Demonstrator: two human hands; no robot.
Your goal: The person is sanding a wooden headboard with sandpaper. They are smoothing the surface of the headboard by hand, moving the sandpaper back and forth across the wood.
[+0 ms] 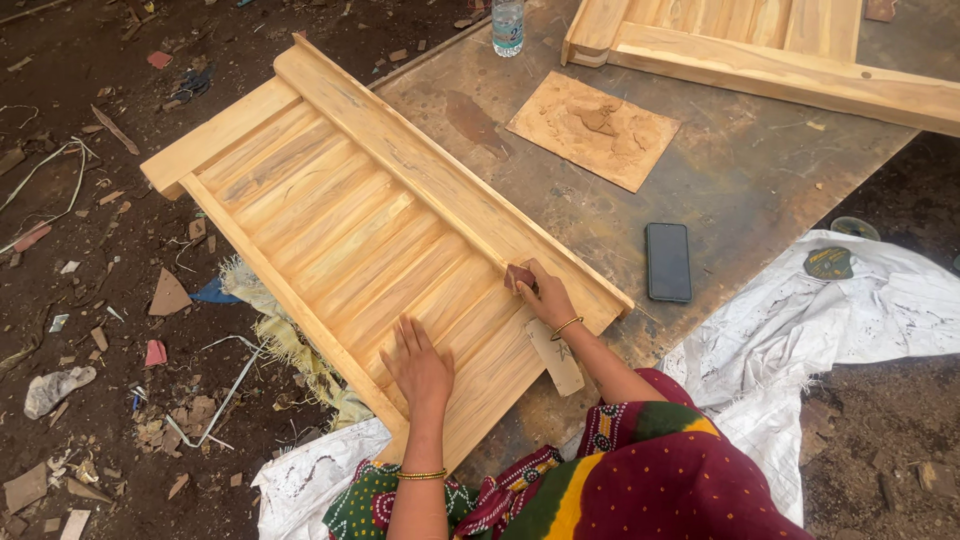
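A slatted wooden shutter panel (340, 210) lies slantwise, partly on a worn metal table (760, 180) and partly over the ground. My left hand (418, 365) rests flat, fingers spread, on the near slats. My right hand (545, 295) presses a small brown piece of sandpaper (520, 277) against the panel's right rail near its lower end. A thin pale wooden strip (555, 358) lies just under my right wrist at the panel's near corner. Both wrists wear gold bangles.
A black phone (668, 262) lies on the table right of the panel. A brown sheet with putty (592, 128), a water bottle (507, 25) and another wooden frame (780, 50) sit farther back. White sacking (800, 330) covers the right; debris litters the ground at left.
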